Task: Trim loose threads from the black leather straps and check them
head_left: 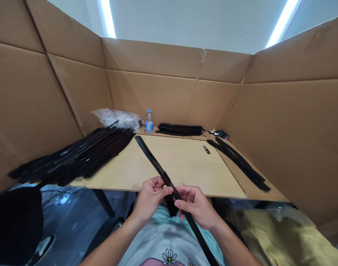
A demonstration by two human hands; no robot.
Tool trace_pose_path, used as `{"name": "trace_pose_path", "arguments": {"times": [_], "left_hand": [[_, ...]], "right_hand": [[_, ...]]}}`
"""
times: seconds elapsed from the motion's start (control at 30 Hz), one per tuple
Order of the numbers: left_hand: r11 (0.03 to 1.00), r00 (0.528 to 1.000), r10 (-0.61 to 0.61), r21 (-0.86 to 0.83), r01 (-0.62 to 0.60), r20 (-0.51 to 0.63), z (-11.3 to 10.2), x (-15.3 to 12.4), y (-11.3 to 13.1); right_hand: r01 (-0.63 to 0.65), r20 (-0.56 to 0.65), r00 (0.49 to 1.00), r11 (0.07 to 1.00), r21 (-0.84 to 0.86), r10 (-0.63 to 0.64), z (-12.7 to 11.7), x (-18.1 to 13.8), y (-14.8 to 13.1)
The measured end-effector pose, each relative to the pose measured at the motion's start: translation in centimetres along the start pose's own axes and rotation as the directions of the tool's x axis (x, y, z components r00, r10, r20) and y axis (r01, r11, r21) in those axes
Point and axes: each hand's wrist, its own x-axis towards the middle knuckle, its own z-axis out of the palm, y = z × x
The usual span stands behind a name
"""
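A long black strip (pixel 150 156) runs from the middle of the table (pixel 185 166) down across my lap. My left hand (pixel 149 197) pinches it near a small black fitting at its middle, fingers closed on it. My right hand (pixel 195 207) grips the same strip just below, fingers wrapped round it. Both hands hover at the table's near edge, close together.
A big pile of black strips (pixel 74 159) lies at the left. Smaller stacks rest at the back (pixel 181 129) and right (pixel 241 162). A water bottle (pixel 149 122), a clear plastic bag (pixel 116 118) and a small clip (pixel 206 149) are on the table. Cardboard walls (pixel 290 129) surround it.
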Motion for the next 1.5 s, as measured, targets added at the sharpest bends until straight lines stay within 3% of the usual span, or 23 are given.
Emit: {"name": "trace_pose_path", "arguments": {"times": [0.27, 0.57, 0.77, 0.87, 0.97, 1.17, 1.3, 1.5], "left_hand": [[0.994, 0.997, -0.072, -0.077, 0.072, -0.003, 0.13, -0.27, -0.05], [0.999, 0.997, 0.013, -0.038, -0.016, -0.077, 0.08, -0.23, -0.07], [0.996, 0.994, 0.013, -0.092, -0.003, 0.110, -0.13, -0.01, 0.35], [0.994, 0.988, -0.012, -0.109, 0.028, 0.152, -0.35, 0.05, 0.44], [0.992, 0.983, -0.060, -0.098, 0.078, 0.173, -0.51, 0.00, 0.47], [0.994, 0.993, -0.084, -0.066, 0.090, 0.085, -0.39, -0.10, 0.55], [0.998, 0.999, -0.054, -0.026, 0.054, 0.007, -0.37, 0.14, 0.33], [0.983, 0.987, 0.129, 0.142, -0.114, -0.099, -0.53, 0.10, 0.00]], "right_hand": [[0.001, 0.018, 1.000, 1.000, -0.014, -0.001, 0.08, -0.24, 0.03], [0.095, -0.055, 0.994, 0.995, -0.002, -0.095, -0.12, -0.10, -0.18], [0.058, -0.078, 0.995, 0.997, -0.057, -0.063, -0.56, -0.08, 0.34], [0.019, -0.016, 1.000, 0.995, -0.103, -0.020, -0.56, -0.11, 0.16], [-0.002, -0.046, 0.999, 0.989, -0.145, -0.005, -0.40, -0.35, -0.19], [-0.032, -0.048, 0.999, 0.984, -0.175, 0.024, -0.10, -0.96, -0.20], [0.032, -0.038, 0.998, 0.979, -0.200, -0.040, 0.18, -0.98, -0.39], [0.090, -0.029, 0.995, 0.986, -0.137, -0.095, 0.36, -0.49, -0.45]]}}
